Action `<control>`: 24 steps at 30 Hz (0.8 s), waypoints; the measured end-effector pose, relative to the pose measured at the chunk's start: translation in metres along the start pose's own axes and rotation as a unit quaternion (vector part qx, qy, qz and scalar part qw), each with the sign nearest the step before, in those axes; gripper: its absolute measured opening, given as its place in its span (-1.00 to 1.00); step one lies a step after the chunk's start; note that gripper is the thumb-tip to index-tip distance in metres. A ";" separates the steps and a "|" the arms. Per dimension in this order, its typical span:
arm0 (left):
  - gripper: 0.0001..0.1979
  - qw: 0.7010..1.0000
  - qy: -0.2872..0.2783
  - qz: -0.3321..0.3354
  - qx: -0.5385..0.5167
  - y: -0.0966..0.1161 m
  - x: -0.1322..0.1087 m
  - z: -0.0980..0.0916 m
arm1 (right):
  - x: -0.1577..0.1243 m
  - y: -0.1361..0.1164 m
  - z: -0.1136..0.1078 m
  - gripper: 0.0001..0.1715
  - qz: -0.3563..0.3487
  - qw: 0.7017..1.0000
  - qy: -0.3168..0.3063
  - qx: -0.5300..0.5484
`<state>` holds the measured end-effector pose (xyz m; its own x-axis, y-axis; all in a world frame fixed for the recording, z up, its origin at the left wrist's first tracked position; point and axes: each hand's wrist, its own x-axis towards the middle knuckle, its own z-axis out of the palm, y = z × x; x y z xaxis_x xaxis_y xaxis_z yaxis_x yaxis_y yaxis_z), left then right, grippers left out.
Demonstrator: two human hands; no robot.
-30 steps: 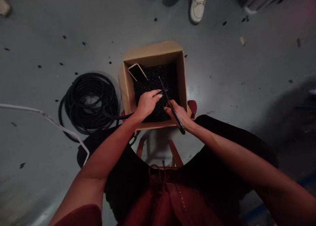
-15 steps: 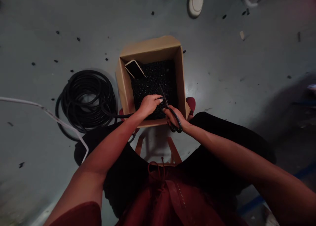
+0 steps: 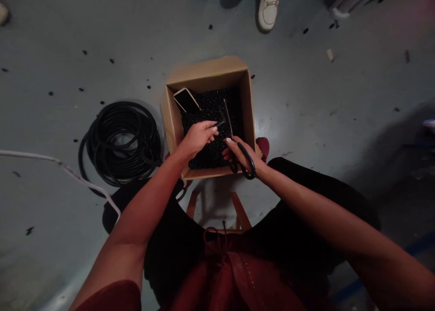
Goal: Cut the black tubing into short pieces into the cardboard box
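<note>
A cardboard box [image 3: 207,70] stands open on the floor between my knees, holding a heap of small cut black pieces [image 3: 212,107]. A smartphone [image 3: 186,100] lies on the heap at the far left corner. My left hand [image 3: 199,138] is over the box, gripping a black rubber hose [image 3: 220,123] whose short end sticks out past my fingers. My right hand [image 3: 241,154] holds black-handled scissors [image 3: 246,161] by the loops, with the blades [image 3: 227,116] pointing away over the heap. The blades are close to the hose end without visibly touching it.
A coil of black hose [image 3: 120,143] lies left of the box. A white cable [image 3: 64,168] crosses the floor on the left. Black scraps dot the grey floor [image 3: 306,75]. A co-worker's white shoes [image 3: 268,12] stand at the far edge.
The scissors have turned upright with their blades pointing further into the box, and the loops now show. My left hand has shifted slightly left, with the hose end showing past my fingers.
</note>
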<state>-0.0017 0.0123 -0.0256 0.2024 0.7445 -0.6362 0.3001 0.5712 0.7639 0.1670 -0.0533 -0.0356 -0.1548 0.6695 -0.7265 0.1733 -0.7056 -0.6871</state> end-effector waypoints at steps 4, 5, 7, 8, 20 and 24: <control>-0.71 0.999 0.001 0.015 0.032 0.002 -0.001 -0.002 | -0.006 -0.003 0.001 -0.64 -0.013 1.000 -0.006 -0.028; -0.71 0.999 0.002 0.020 0.037 0.003 -0.002 -0.002 | -0.007 -0.003 0.001 -0.63 -0.018 0.999 -0.009 -0.034; -0.69 0.999 0.008 0.026 0.047 0.005 -0.002 -0.004 | -0.011 -0.005 0.002 -0.62 -0.034 0.998 -0.012 -0.050; -0.69 0.998 0.011 0.027 0.052 0.005 -0.002 -0.004 | -0.013 -0.006 0.002 -0.61 -0.042 0.997 -0.013 -0.059; -0.65 0.994 -0.001 0.042 0.098 0.008 -0.003 -0.004 | -0.017 -0.009 0.002 -0.49 -0.057 0.989 -0.029 -0.132; -0.64 0.993 -0.006 0.034 0.114 0.011 -0.004 -0.004 | -0.017 -0.009 0.001 -0.47 -0.062 0.988 -0.039 -0.139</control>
<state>-0.0027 0.0169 -0.0146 0.2397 0.7741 -0.5859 0.4878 0.4258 0.7621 0.1667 -0.0588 -0.0174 -0.2637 0.7199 -0.6420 0.4070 -0.5204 -0.7507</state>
